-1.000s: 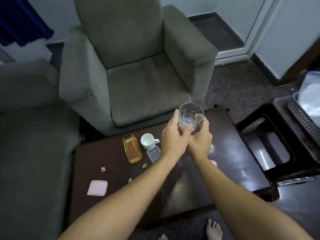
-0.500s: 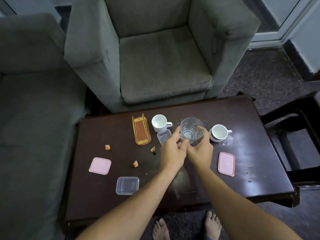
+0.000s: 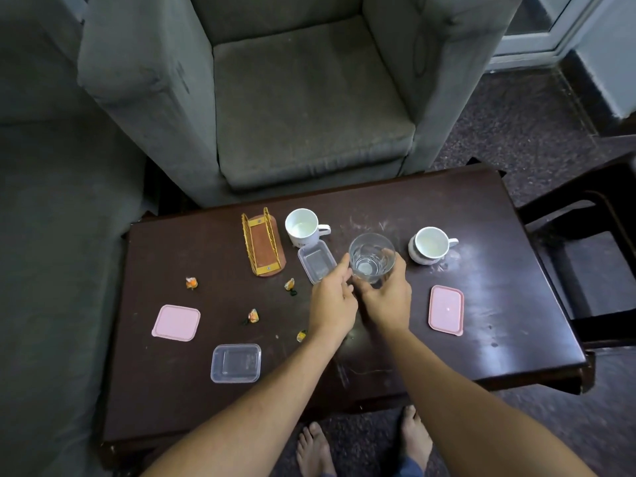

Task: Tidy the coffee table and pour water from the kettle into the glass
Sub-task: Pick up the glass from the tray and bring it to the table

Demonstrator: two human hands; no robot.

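glass (image 3: 371, 258), chest-high a second ago, now sits low over the table (image 3: 499, 304) between the two cups, right hand (image 3: 387, 294) wrapped round its base, left hand (image 3: 332, 302) loosening off its side, so it looks nearly set down for pouring.

On the coffee table (image 3: 516, 339) are two white mugs (image 3: 303, 227) (image 3: 432, 243), one clear glass (image 3: 371, 258), and one gold wire rack (image 3: 263, 246). There are two clear plastic containers (image 3: 316, 261) (image 3: 236, 363) and two pink lids (image 3: 176, 322) (image 3: 446, 309). Four wrapped orange candies (image 3: 191, 283) (image 3: 289, 284) (image 3: 253, 315) (image 3: 301, 335) are scattered between them.
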